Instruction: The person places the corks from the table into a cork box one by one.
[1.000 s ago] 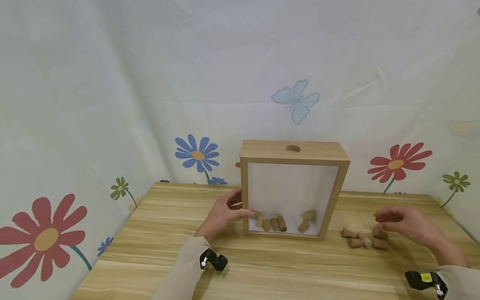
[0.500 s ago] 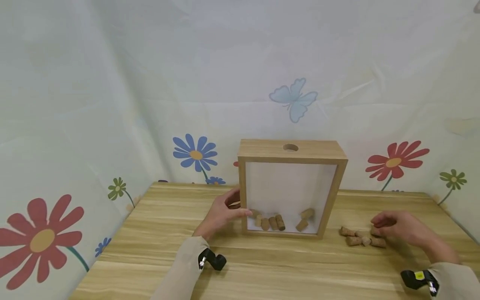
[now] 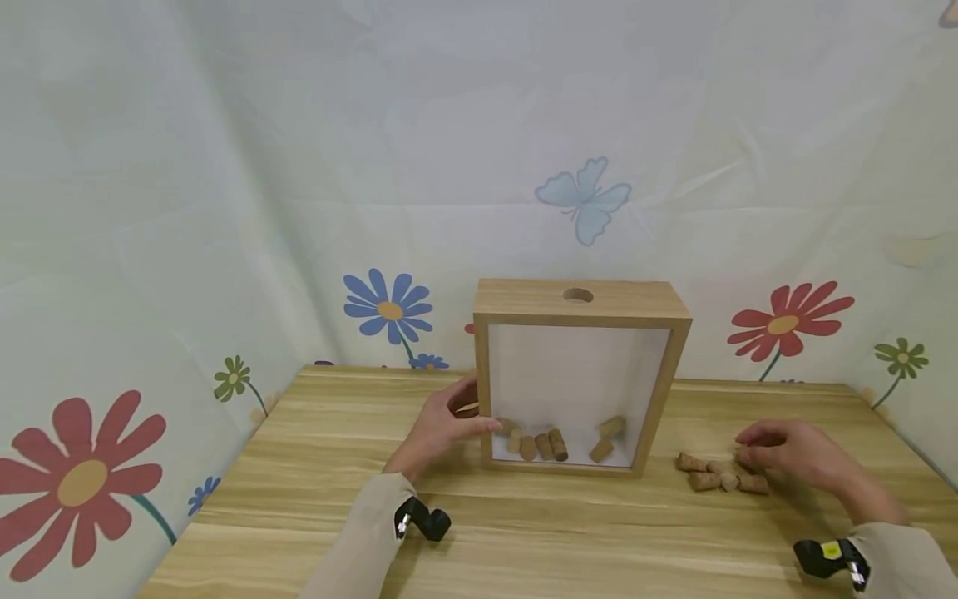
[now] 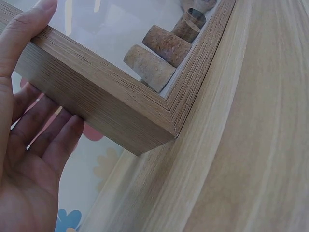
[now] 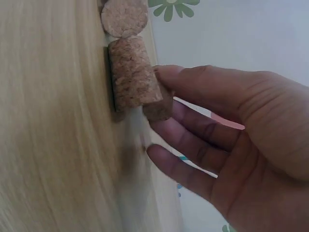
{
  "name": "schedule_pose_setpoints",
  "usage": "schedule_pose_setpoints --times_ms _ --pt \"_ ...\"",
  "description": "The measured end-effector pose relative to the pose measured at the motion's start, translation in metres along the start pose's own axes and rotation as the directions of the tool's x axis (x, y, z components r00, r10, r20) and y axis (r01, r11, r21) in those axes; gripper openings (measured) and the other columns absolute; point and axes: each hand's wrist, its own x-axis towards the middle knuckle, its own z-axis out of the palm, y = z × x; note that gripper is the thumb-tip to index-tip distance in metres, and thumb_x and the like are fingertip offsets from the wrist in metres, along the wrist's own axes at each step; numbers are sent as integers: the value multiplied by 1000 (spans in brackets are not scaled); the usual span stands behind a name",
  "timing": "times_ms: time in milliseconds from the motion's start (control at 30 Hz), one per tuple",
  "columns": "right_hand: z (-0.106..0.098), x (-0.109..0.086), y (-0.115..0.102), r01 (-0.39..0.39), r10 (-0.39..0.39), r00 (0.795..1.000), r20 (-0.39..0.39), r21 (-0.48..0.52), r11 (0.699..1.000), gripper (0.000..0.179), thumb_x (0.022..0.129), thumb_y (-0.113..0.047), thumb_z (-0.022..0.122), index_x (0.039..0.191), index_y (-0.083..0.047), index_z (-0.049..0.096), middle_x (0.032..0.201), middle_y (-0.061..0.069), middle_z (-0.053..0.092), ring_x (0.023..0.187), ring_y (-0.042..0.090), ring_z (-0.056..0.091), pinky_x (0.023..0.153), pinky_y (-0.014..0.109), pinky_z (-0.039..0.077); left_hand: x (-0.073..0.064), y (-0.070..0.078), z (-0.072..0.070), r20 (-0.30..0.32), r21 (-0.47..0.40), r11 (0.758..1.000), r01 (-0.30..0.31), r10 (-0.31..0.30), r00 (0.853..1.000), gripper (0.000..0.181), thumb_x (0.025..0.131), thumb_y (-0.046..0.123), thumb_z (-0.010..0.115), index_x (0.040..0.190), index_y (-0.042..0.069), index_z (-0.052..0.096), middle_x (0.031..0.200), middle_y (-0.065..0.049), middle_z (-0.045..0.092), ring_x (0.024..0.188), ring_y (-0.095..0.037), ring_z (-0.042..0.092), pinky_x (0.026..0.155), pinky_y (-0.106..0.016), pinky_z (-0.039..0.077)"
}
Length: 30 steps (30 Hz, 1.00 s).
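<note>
Pinching a cork (image 5: 162, 106) between the thumb and fingers of my right hand (image 3: 804, 456), I should squeeze lightly and lift it straight up, so the neighbouring corks (image 3: 703, 482), just left of that hand, stay put. My left hand (image 3: 441, 426) grips the side of the wooden box (image 3: 629, 304) to its right and should brace it. My cork looks brown, partly hidden behind another.
</note>
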Motion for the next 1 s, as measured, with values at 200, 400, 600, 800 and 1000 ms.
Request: schedule_pose_setpoints --times_ms 200,400,600,800,1000 --pt "-3 1 -7 -51 57 995 -82 74 996 38 106 -27 70 125 6 71 109 13 76 97 23 68 72 25 56 0 1 0 -1 6 1000 1 -1 1000 78 86 10 91 154 9 55 138 -15 67 129 -34 64 106 -40 54" --pt "-7 -1 -18 -63 77 986 -150 99 993 44 106 -32 70 127 7 69 103 10 78 93 14 69 72 22 54 0 0 1 3 1 1000 -2 2 1000 77 87 7 89 155 10 54 139 -15 66 129 -34 64 106 -39 54" --pt "-9 -2 -28 -22 49 967 -249 111 994 41 105 -32 72 125 3 70 105 13 78 86 -8 61 70 18 51 -1 0 0 2 10 1000 -1 1 1000 76 87 7 89 155 10 54 139 -15 66 129 -34 64 107 -40 54" --pt "-15 -2 -41 57 -2 932 -363 141 988 34 104 -24 73 124 3 70 103 2 76 86 -13 58 67 13 52 0 -2 0 1 1 1000 1 -1 1000 76 88 7 89 155 10 54 139 -15 66 129 -34 64 107 -40 54" --pt "-22 -6 -58 96 -9 897 -442 175 980 33 103 -21 74 124 4 69 97 -28 67 86 -16 59 66 10 51 1 -2 1 -3 0 1000 2 -2 1000 75 88 5 88 155 10 55 140 -15 66 130 -34 64 108 -39 53"
